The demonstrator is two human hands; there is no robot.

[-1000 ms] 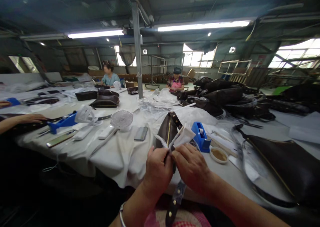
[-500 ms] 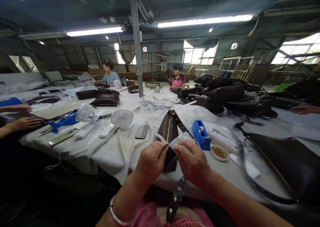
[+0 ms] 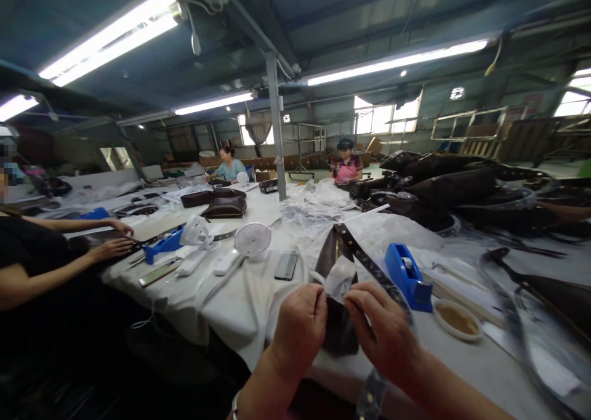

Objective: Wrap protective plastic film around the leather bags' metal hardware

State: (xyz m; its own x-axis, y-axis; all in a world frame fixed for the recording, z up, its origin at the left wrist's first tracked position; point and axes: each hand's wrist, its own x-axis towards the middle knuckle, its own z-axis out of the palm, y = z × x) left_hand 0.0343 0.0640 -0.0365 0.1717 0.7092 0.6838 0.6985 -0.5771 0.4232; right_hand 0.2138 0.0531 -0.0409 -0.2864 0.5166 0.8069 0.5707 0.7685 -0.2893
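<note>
My left hand (image 3: pixel 300 327) and my right hand (image 3: pixel 383 334) meet low in the middle of the view, fingers pinched together on a small piece of clear plastic wrap (image 3: pixel 339 278). The wrap sits at the near end of a dark brown leather bag (image 3: pixel 332 254) lying on the white-covered table (image 3: pixel 240 297). A studded brown strap (image 3: pixel 364 260) runs from the bag past my right hand. Just right of my right hand stands a blue tape dispenser (image 3: pixel 409 272).
A small dish of brown paste (image 3: pixel 457 318) lies beyond the dispenser. Two white desk fans (image 3: pixel 252 241), a phone (image 3: pixel 286 265) and a second blue dispenser (image 3: pixel 161 246) lie to the left. Dark bags (image 3: pixel 443 189) are heaped at right. A co-worker's arms (image 3: pixel 69 260) rest at left; two people sit far back.
The white paper fold that stood up between my hands is gone; they now pinch clear wrap lower on the bag. The camera has tilted up and swung left, showing a co-worker at left.
</note>
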